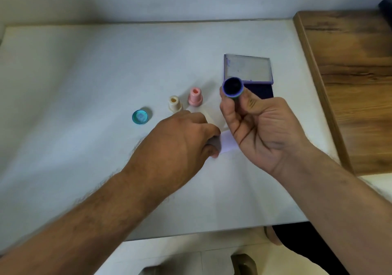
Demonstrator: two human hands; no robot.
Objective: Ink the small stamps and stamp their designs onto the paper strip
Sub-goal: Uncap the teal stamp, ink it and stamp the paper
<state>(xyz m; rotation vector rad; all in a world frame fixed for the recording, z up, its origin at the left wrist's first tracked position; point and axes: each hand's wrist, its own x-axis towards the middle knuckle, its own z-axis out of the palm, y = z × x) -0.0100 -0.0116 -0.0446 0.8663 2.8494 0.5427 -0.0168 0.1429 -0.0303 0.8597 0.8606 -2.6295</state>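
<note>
Above the near-right part of the table (63, 83), the right hand (261, 126) holds a small round stamp (233, 88) in a closed grip: thumb on its right side, fingers curled round its left side and body. The stamp is lifted clear of the table and tilted so its circular face points up toward the camera. The face is dark with ink inside a purple-blue rim; a sliver of green body shows just under the rim. The design on the face is too dark to read.

Just behind the stamp lies the ink pad (258, 91), its dark blue surface partly hidden by the thumb. Its clear lid (248, 69) stands open at the far side, with ink smears along the left edge.

Below the right hand, the paper strip (228, 142) lies flat on the table, white on white and hard to trace. The left hand (180, 141) rests palm down on its left end, fingers curled and pressing on it; grip closed on nothing I can make out beyond the paper.

Left of the strip, three more pieces stand apart in a loose row: a pink stamp (195, 96) upright, a cream stamp (175, 103) upright just beside it, and a teal round cap (141, 116) farther left, lying flat.

A wooden board (350, 73) borders the table on the right.
</note>
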